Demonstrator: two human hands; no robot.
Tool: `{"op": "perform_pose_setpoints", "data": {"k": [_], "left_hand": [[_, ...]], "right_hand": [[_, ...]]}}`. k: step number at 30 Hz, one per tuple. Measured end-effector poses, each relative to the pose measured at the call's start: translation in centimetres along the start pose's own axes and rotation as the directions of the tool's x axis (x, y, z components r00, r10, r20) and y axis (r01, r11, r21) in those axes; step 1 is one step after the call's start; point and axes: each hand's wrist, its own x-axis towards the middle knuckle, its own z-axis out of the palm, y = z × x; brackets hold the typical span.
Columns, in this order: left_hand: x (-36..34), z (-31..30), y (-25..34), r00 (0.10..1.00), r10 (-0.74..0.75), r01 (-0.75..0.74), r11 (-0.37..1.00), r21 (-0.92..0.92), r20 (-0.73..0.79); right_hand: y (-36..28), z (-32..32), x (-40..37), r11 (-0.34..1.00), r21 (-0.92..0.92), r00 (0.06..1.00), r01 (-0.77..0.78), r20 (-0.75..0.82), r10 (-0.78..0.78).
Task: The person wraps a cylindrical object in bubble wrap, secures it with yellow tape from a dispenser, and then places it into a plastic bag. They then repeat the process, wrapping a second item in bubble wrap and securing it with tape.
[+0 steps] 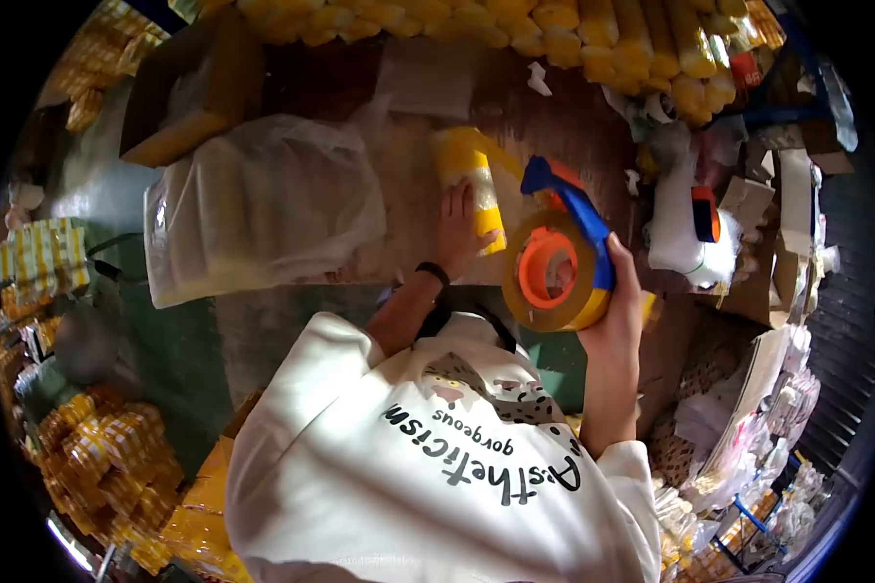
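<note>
My left hand [460, 231] is wrapped over a yellow roll [455, 151] lying on the table, its fingers on the top and its thumb by the near end. The roll has a clear, shiny band round its middle. In my right hand [612, 316] is a blue tape dispenser [585, 216] with an orange hub, loaded with a large roll of brownish-yellow tape [581, 309]. A strip of yellow tape [501, 155] runs between the far end of the roll and the dispenser's head. The palm side of my right hand is hidden behind the dispenser.
A clear plastic bag [272, 209] lies at the left, beside an open cardboard box [192, 92]. Stacked yellow rolls [554, 34] line the table's back edge. Another tape dispenser [706, 214] rests on white wrapped material [676, 238] at the right. Scraps [539, 80] dot the tabletop.
</note>
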Motion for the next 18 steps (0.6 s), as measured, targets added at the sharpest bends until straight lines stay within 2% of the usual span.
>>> {"op": "perform_pose_setpoints", "data": {"k": [3, 4, 6, 7, 9, 10, 11, 12, 15, 18], "left_hand": [[1.7, 3.0, -3.4, 0.993, -0.116, 0.118, 0.91, -0.398, 0.029], [2.2, 4.6, -5.1, 0.972, -0.199, 0.234, 0.786, -0.573, 0.124], [3.4, 5.5, -6.6, 0.885, -0.317, 0.455, 0.428, -0.781, 0.342], [3.9, 4.8, -6.3, 0.814, -0.372, 0.542, 0.216, -0.812, 0.445], [6.3, -1.8, -2.1, 0.602, -0.452, 0.642, -0.216, -0.735, 0.658], [6.8, -1.4, -2.0, 0.608, -0.451, 0.615, -0.252, -0.747, 0.653], [7.7, -0.9, -2.1, 0.615, -0.448, 0.588, -0.287, -0.756, 0.649], [8.2, -0.4, -2.1, 0.621, -0.445, 0.563, -0.321, -0.762, 0.645], [8.6, -1.5, -1.5, 0.593, -0.503, 0.678, -0.11, -0.727, 0.629], [8.5, 1.1, -3.6, 0.642, -0.527, 0.68, 0.057, -0.731, 0.556]], "right_hand": [[1.5, -4.8, 0.6, 0.962, -0.27, 0.997, -0.031, 0.056, 0.048], [2.1, -6.1, 0.4, 0.928, -0.369, 0.996, -0.044, 0.059, 0.07], [4.0, -6.7, -0.2, 0.903, -0.425, 0.994, -0.06, -0.112, 0.013], [4.7, -8.0, -0.2, 0.9, -0.433, 0.998, -0.06, -0.016, 0.059], [5.9, -8.0, -0.6, 0.873, -0.486, 0.997, -0.044, 0.041, 0.073], [6.4, -8.1, -0.7, 0.868, -0.497, 0.993, -0.018, 0.09, 0.072], [7.4, -9.8, -0.3, 0.815, -0.578, 0.995, -0.028, 0.06, 0.077], [7.9, -10.8, 0.1, 0.814, -0.58, 0.994, -0.043, 0.056, 0.092], [9.3, -13.0, 0.7, 0.82, -0.567, 0.995, -0.073, 0.013, 0.098], [9.2, -14.0, 0.7, 0.839, -0.533, 0.993, -0.108, -0.015, 0.118]]}}
